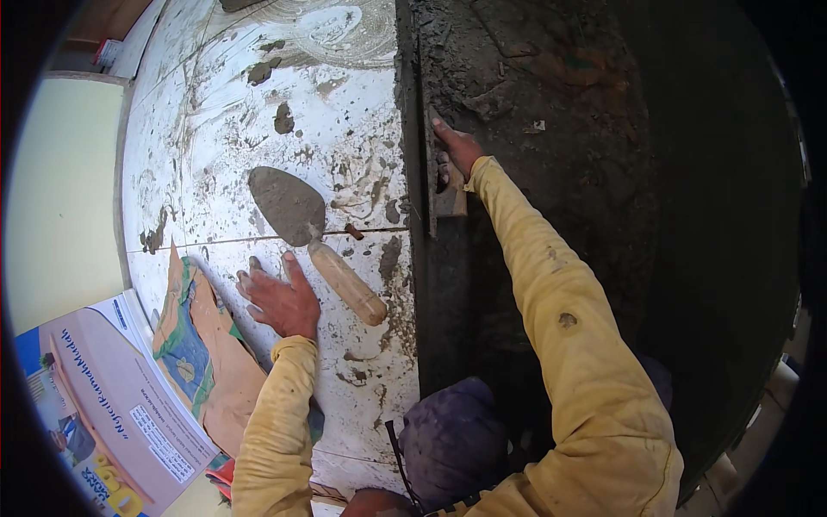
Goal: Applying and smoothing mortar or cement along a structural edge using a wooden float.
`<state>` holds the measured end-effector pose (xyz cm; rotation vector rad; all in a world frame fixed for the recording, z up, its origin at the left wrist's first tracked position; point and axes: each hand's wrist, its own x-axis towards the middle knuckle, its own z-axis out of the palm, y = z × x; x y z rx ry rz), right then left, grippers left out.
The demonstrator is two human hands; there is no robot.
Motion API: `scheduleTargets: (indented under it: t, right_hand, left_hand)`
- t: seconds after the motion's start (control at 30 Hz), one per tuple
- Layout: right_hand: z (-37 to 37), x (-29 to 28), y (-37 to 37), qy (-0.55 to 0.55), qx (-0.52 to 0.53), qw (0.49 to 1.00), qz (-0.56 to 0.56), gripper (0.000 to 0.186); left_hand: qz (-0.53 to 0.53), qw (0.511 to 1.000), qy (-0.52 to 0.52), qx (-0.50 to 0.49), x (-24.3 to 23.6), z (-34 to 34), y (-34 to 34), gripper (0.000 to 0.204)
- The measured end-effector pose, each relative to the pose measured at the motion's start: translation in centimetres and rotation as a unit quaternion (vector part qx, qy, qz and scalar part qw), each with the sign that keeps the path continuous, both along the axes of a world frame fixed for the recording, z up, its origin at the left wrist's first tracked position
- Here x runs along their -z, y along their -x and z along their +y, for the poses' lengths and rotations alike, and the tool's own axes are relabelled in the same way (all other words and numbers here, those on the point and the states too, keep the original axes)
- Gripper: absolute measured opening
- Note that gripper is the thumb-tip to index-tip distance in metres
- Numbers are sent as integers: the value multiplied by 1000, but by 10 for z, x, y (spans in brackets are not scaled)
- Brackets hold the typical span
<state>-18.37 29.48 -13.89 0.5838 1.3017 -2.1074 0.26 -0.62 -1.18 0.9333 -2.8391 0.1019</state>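
Note:
My left hand (284, 302) rests on the mortar-spattered white tiles (215, 155), fingers spread and holding nothing. Just beyond it lies a pointed trowel (293, 211), its blade coated in grey mortar and its wooden handle slanting toward me. On the other side of the tile edge, my right hand (457, 151) is closed around the grip of a plastering float (433, 211). The float's long flat plate stands on edge, seen nearly edge-on, along the dark vertical face below the tiles. My fingers partly hide its handle.
Left of my left hand lie crumpled brown paper (228, 336) and a printed banner (112, 388). Lumps of mortar (284, 119) dot the tiles. A small brown piece (354, 231) sits by the trowel. Lower down on the right is dark, rough ground with debris (534, 127).

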Motion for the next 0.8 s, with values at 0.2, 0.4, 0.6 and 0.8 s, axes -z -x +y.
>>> scheduleTargets:
  t: [0.2, 0.4, 0.6, 0.8]
  right_hand:
    - [0, -27, -20, -11, 3, 1000, 19, 47]
    - [-1, -57, -49, -58, -18, 996, 67, 43]
    - [-6, -93, -85, -66, -41, 995, 70, 44]
    - [-12, -110, -149, -64, -40, 997, 35, 44]
  left_hand:
    - [-7, 1000, 4, -7, -2, 1, 1, 79]
    - [-27, 999, -23, -22, -6, 6, 5, 78]
    - [-33, 999, -11, -30, -4, 5, 4, 78]
    - [-32, 999, -22, -26, -7, 7, 4, 78]
